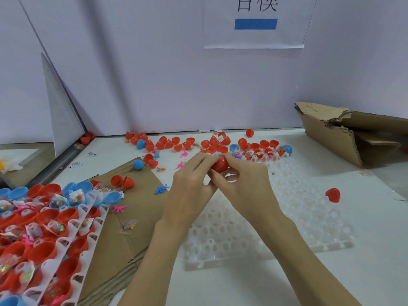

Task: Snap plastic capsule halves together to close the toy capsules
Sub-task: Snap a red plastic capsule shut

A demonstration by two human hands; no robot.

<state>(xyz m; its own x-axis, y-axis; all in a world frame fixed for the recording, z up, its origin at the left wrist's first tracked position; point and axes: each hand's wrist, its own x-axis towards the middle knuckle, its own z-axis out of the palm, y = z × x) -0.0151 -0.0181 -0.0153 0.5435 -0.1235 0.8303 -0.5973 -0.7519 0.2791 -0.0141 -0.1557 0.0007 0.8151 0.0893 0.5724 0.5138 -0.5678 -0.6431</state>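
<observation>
Left hand (pixel 194 184) and right hand (pixel 245 180) meet above white tray (pixel 309 217) on bench (pixel 364 272); both grips pinch red capsule (pixel 219 164) between fingertips, capsule at far tips.

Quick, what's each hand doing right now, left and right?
Left hand: fingers curled round the red capsule, holding it.
Right hand: also gripping the same red capsule from the other side.

Pale wall (pixel 154 74), white table (pixel 331 283), paper sign (pixel 254 38)
</observation>
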